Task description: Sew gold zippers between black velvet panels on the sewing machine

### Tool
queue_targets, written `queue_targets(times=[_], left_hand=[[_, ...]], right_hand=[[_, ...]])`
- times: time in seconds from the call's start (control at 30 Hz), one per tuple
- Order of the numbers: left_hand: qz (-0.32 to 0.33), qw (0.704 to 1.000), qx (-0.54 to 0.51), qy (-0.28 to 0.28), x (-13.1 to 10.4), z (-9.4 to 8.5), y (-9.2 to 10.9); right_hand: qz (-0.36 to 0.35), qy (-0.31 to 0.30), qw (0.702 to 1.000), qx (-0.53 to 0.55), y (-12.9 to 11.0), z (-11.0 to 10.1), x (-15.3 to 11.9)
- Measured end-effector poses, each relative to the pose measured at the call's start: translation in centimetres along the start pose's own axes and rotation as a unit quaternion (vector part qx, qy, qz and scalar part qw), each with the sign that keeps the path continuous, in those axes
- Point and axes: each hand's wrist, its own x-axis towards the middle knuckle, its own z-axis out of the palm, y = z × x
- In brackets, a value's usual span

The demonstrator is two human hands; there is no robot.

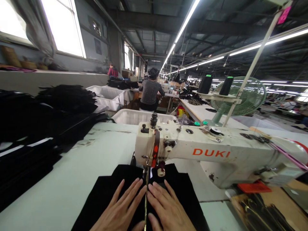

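Note:
Black fabric (101, 195) lies on the sewing table under the head of a white sewing machine (178, 141) marked DUKI. A narrow strip with a gold line, which looks like a zipper (145, 205), runs down the middle of the fabric to the presser foot (145, 171). My left hand (122, 205) rests flat on the fabric just left of the strip, fingers stretched out. To the right of the strip, my right hand (166, 205) also lies flat with its fingers extended. Both sets of fingertips are a little in front of the needle area.
Stacks of black fabric pieces (29, 122) cover the table's left side. Behind the machine stands a white plastic bin (144, 116). Thread cones (205, 84) and a green fan (243, 96) are at the right. A wooden board (276, 199) holds dark gold-edged strips. A person (152, 89) sits ahead.

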Motion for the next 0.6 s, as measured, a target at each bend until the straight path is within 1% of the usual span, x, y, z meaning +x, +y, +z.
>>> queue_targets(times=[0.07,0.17,0.23,0.33,0.5,0.6], left_hand=[[0.007,1.0,-0.003,0.0,-0.1,0.3,-0.2],[0.015,1.0,-0.008,-0.002,-0.4,0.9,-0.4],[0.021,1.0,0.0,-0.014,-0.4,1.1,-0.5],[0.032,0.999,0.013,-0.028,-0.1,1.2,-0.6],[0.035,0.999,0.011,-0.025,0.2,1.1,-0.7],[0.04,0.998,0.025,-0.032,0.1,1.0,-0.7]], right_hand=[[-0.004,-0.012,1.0,-0.003,0.2,0.2,-0.1],[-0.012,-0.008,1.0,-0.006,0.3,0.7,-0.3],[-0.013,-0.003,1.0,-0.005,0.5,1.0,-0.4],[-0.015,0.002,1.0,-0.008,0.6,1.3,-0.4],[-0.039,0.017,0.998,-0.037,0.7,1.2,-0.2],[-0.039,0.023,0.998,-0.046,0.6,0.9,0.0]])
